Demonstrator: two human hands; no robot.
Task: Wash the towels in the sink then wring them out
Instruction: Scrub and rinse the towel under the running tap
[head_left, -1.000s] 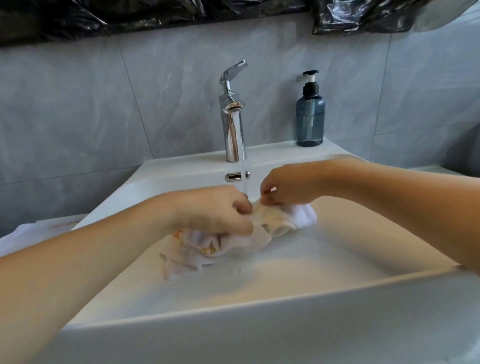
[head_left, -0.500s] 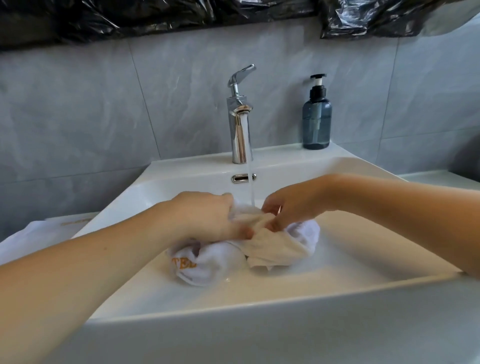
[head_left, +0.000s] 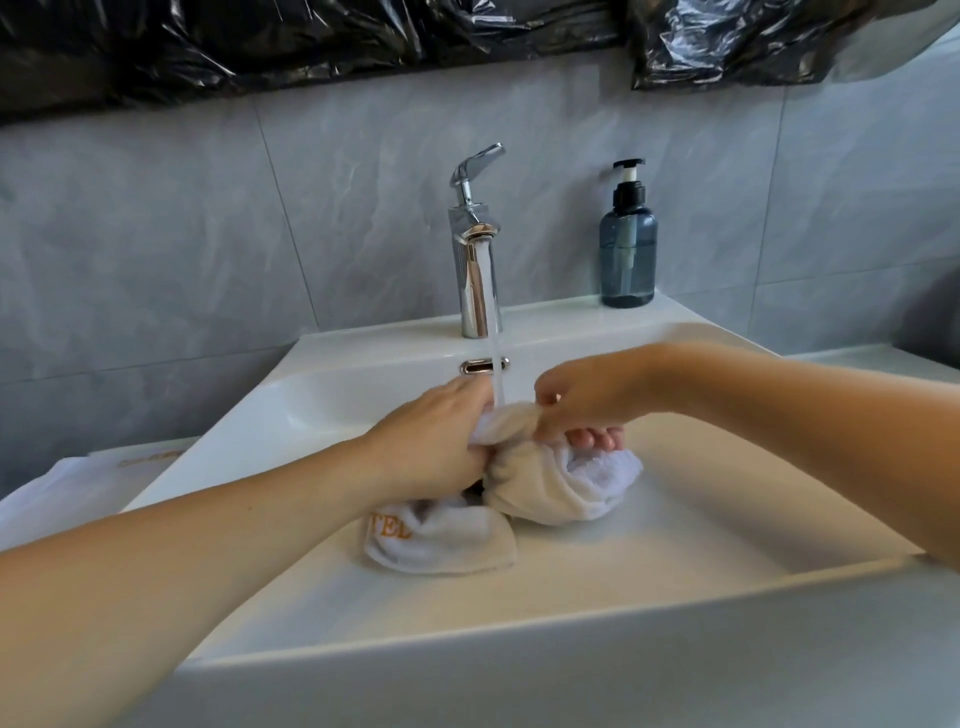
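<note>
A white rectangular sink (head_left: 675, 587) holds a bunched white towel (head_left: 530, 483) with orange lettering, lying under the stream from the chrome faucet (head_left: 475, 260). The left hand (head_left: 436, 441) and right hand (head_left: 587, 400) each have a curled grip on the towel's upper folds. A blue soap dispenser (head_left: 627, 244) stands on the sink's back ledge.
</note>
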